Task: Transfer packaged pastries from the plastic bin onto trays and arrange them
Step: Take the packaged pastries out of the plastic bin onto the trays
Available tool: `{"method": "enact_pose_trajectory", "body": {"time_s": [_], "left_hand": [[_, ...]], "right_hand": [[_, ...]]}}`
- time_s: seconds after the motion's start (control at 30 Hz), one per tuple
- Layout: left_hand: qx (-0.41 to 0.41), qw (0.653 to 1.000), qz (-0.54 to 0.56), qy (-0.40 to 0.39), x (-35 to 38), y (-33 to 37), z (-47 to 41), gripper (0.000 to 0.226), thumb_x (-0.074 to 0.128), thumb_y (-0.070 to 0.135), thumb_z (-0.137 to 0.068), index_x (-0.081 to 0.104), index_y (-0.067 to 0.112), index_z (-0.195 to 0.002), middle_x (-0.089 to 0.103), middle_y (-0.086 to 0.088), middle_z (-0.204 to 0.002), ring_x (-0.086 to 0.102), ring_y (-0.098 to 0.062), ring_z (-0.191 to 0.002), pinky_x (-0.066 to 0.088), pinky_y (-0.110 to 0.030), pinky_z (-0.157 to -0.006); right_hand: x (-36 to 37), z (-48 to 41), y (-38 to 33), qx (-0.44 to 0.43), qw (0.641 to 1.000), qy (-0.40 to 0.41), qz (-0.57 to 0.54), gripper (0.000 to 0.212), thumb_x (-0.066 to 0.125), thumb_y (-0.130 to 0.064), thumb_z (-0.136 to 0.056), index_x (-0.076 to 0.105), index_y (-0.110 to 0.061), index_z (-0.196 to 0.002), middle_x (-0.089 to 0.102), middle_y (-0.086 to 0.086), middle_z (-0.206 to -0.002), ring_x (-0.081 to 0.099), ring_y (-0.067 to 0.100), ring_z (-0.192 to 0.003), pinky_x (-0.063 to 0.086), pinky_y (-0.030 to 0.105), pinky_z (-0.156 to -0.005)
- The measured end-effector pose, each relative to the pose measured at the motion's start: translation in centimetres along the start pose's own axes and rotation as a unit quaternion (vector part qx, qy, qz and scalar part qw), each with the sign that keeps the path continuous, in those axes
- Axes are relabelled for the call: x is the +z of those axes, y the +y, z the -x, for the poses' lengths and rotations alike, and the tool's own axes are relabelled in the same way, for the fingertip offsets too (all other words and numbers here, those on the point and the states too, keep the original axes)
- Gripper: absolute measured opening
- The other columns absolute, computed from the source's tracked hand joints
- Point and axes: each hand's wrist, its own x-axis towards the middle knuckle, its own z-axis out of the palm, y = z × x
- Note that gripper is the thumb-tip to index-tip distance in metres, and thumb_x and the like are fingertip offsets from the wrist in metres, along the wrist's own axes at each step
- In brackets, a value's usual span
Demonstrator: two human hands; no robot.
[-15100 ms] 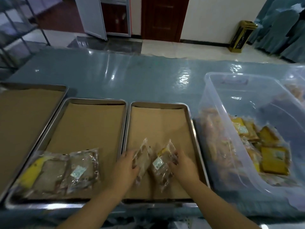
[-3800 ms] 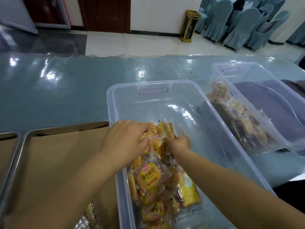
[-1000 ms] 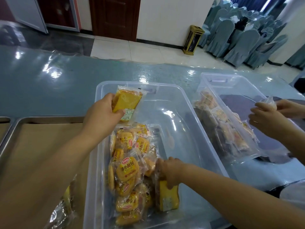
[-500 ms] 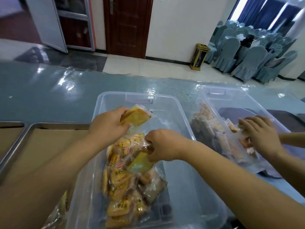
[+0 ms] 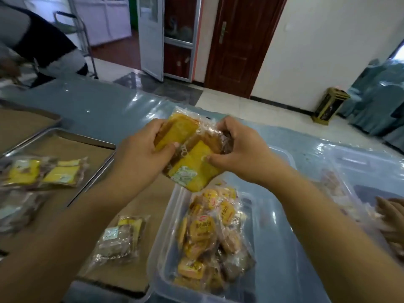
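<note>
Two, maybe three, clear-wrapped yellow pastry packets [image 5: 190, 165] are up in the air, gripped between both hands. Left hand [image 5: 140, 156] curls round the far packet, thumb on top. Right hand [image 5: 242, 154] curls round the wrapper ends opposite, thumb pressing the near packet.

Directly below the grip is the near corner of the clear plastic bin [image 5: 282, 237], with its heap of small yellow packets [image 5: 207, 235] under the right wrist. Below and left of the grip is the paper-lined metal tray [image 5: 140, 206], with one brown-and-yellow packet [image 5: 119, 239] lying beneath the left forearm.

I read this as the carry from bin to tray. Next move, I judge: swing left, lower, and lay the packets flat beside the one already down, keeping the slick wrappers from slipping.
</note>
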Motion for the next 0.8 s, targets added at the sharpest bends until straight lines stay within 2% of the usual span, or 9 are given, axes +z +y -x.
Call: {"method": "enact_pose_trajectory", "body": {"time_s": [0.17,0.23,0.33,0.4,0.47,0.53,0.67,0.73,0.8], "left_hand": [[-0.056,0.998,0.029,0.02,-7.1,-4.9,1.9,0.037,0.058,0.048,-0.073,0.049,0.047,-0.109,0.064,0.015,-0.097,0.062,-0.011,-0.089,0.053,-0.039,-0.078],[-0.073,0.997,0.022,0.033,-10.5,-7.7,2.9,0.04,0.062,0.048,-0.072,0.051,0.042,-0.11,0.065,0.013,-0.098,0.062,-0.012,-0.091,0.053,-0.042,-0.082],[-0.098,0.994,0.015,0.04,-15.7,-12.2,4.8,0.034,0.068,0.044,-0.074,0.053,0.042,-0.104,0.063,0.022,-0.091,0.06,0.002,-0.084,0.052,-0.032,-0.073],[-0.126,0.99,-0.004,0.055,-19.5,-15.7,6.4,0.032,0.069,0.039,-0.076,0.051,0.045,-0.102,0.061,0.026,-0.088,0.058,0.006,-0.083,0.045,-0.023,-0.067],[-0.171,0.982,-0.039,0.069,-23.1,-19.8,8.0,0.033,0.069,0.035,-0.078,0.052,0.037,-0.107,0.059,0.02,-0.088,0.058,-0.003,-0.081,0.043,-0.027,-0.067],[-0.213,0.972,-0.072,0.068,-25.5,-23.3,9.3,0.029,0.067,0.036,-0.08,0.052,0.026,-0.104,0.059,0.01,-0.086,0.057,-0.015,-0.079,0.046,-0.035,-0.068],[-0.259,0.963,-0.071,0.01,-26.8,-27.9,11.3,0.014,0.058,0.032,-0.084,0.045,0.029,-0.08,0.051,0.004,-0.069,0.051,-0.02,-0.065,0.04,-0.034,-0.056],[-0.274,0.959,-0.067,-0.015,-26.4,-29.8,11.8,0.019,0.054,0.025,-0.085,0.04,0.03,-0.074,0.044,0.003,-0.063,0.045,-0.018,-0.057,0.032,-0.031,-0.051],[-0.295,0.952,-0.063,-0.051,-25.6,-31.4,12.1,0.014,0.051,0.023,-0.085,0.041,0.029,-0.077,0.044,0.002,-0.062,0.045,-0.019,-0.055,0.034,-0.032,-0.051]], "right_hand": [[6.2,-3.5,-5.6,-0.042,0.998,-0.022,-0.037,0.044,0.079,-0.026,-0.067,0.05,-0.026,-0.1,0.061,0.0,-0.085,0.06,0.018,-0.073,0.053,0.047,-0.065],[9.2,-5.2,-8.2,-0.05,0.997,-0.04,-0.035,0.045,0.079,-0.026,-0.067,0.05,-0.027,-0.101,0.061,-0.005,-0.086,0.061,0.012,-0.075,0.055,0.041,-0.067],[14.5,-7.5,-11.8,-0.059,0.995,-0.073,-0.03,0.043,0.079,-0.029,-0.068,0.05,-0.029,-0.099,0.06,-0.011,-0.085,0.06,0.004,-0.075,0.055,0.028,-0.063],[18.8,-9.2,-14.2,-0.058,0.993,-0.1,-0.015,0.04,0.078,-0.028,-0.07,0.051,-0.026,-0.099,0.06,-0.008,-0.084,0.06,0.008,-0.074,0.056,0.033,-0.064],[23.2,-10.6,-16.4,-0.056,0.99,-0.129,0.024,0.037,0.076,-0.03,-0.073,0.049,-0.027,-0.098,0.061,-0.005,-0.086,0.06,0.015,-0.075,0.055,0.038,-0.065],[27.0,-11.7,-17.5,-0.045,0.984,-0.155,0.073,0.036,0.073,-0.032,-0.075,0.045,-0.031,-0.097,0.06,-0.004,-0.089,0.058,0.018,-0.076,0.052,0.036,-0.063],[31.9,-11.6,-17.0,0.002,0.973,-0.182,0.139,0.034,0.07,-0.03,-0.075,0.049,-0.027,-0.102,0.057,-0.005,-0.09,0.052,0.015,-0.075,0.039,0.025,-0.053],[33.7,-10.8,-16.0,0.045,0.971,-0.195,0.128,0.036,0.07,-0.026,-0.073,0.054,-0.022,-0.105,0.061,-0.001,-0.096,0.055,0.017,-0.082,0.047,0.031,-0.062],[35.1,-10.2,-14.9,0.084,0.968,-0.213,0.104,0.036,0.071,-0.022,-0.073,0.057,-0.02,-0.105,0.063,0.003,-0.101,0.057,0.019,-0.088,0.051,0.036,-0.074]]}}
